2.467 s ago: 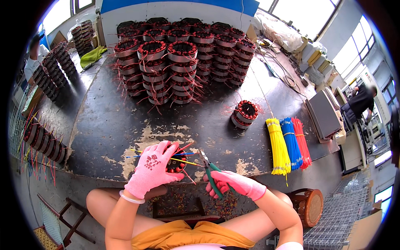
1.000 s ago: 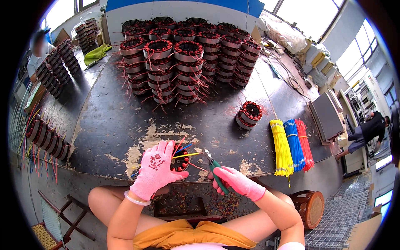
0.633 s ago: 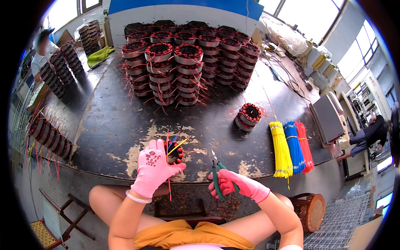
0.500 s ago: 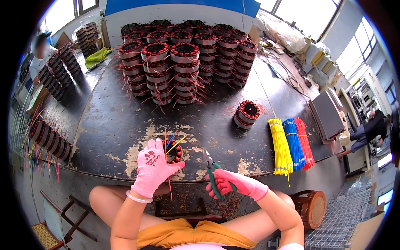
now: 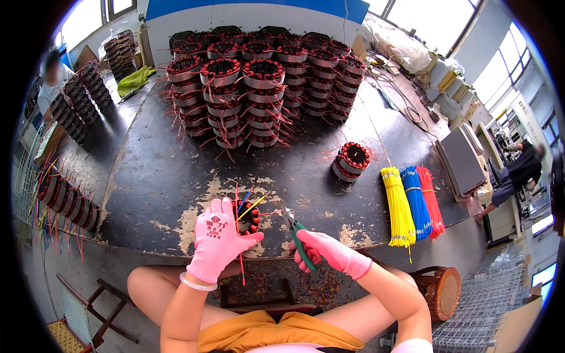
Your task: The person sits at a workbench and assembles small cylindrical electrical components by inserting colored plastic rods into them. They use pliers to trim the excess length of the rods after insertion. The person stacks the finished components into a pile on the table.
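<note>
My left hand (image 5: pixel 219 240), in a pink glove, grips a round motor stator (image 5: pixel 247 216) with red windings at the near edge of the dark worktable (image 5: pixel 159 176). Red, blue and yellow lead wires (image 5: pixel 246 203) stick up from it, and one red wire hangs down below the hand. My right hand (image 5: pixel 329 254), also in a pink glove, holds green-handled cutting pliers (image 5: pixel 297 232) just right of the stator, their tip pointing up and left, apart from the wires.
Stacks of stators (image 5: pixel 259 88) fill the table's far side; a single stator (image 5: pixel 349 161) lies at mid right. Yellow, blue and red sleeve bundles (image 5: pixel 409 200) lie at the right edge. More stators (image 5: pixel 65 194) line a left rack. A wooden stool (image 5: pixel 438 288) stands right.
My left hand has turned the stator so its wires point up instead of sideways. My right hand with the pliers drew back slightly to the right of the stator.
</note>
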`<state>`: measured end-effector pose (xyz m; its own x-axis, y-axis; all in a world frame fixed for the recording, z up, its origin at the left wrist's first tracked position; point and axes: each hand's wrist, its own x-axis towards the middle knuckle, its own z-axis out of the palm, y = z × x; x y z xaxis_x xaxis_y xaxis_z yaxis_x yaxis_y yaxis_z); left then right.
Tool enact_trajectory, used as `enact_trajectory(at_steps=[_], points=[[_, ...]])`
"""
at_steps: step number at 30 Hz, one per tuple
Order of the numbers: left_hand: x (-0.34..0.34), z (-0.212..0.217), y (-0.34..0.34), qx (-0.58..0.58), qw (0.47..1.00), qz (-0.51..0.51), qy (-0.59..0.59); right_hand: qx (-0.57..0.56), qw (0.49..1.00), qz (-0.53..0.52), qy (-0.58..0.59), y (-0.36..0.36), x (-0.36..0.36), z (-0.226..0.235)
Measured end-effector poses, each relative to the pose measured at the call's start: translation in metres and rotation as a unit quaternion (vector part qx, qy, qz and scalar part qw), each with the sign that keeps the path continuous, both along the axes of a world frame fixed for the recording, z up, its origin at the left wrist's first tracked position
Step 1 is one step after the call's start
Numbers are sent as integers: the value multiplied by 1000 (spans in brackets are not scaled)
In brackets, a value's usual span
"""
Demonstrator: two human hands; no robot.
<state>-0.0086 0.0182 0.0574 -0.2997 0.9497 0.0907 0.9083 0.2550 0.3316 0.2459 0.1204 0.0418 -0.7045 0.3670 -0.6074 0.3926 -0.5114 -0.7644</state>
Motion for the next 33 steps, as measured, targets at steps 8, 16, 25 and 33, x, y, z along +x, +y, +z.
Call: enact_trajectory(at_steps=[8, 16, 25, 33], points=[[-5, -1, -4, 9, 1000, -8, -16, 22, 999, -42, -7, -6, -2, 4], [-95, 4, -58, 29, 1000, 0, -7, 503, 841, 125, -157, 0, -55, 68], [-174, -4, -107, 19, 988, 149, 16, 715, 673, 65, -177, 11, -284, -31], [-179, -16, -114, 39, 990, 131, 26, 685, 677, 241, 116, -22, -110, -18]])
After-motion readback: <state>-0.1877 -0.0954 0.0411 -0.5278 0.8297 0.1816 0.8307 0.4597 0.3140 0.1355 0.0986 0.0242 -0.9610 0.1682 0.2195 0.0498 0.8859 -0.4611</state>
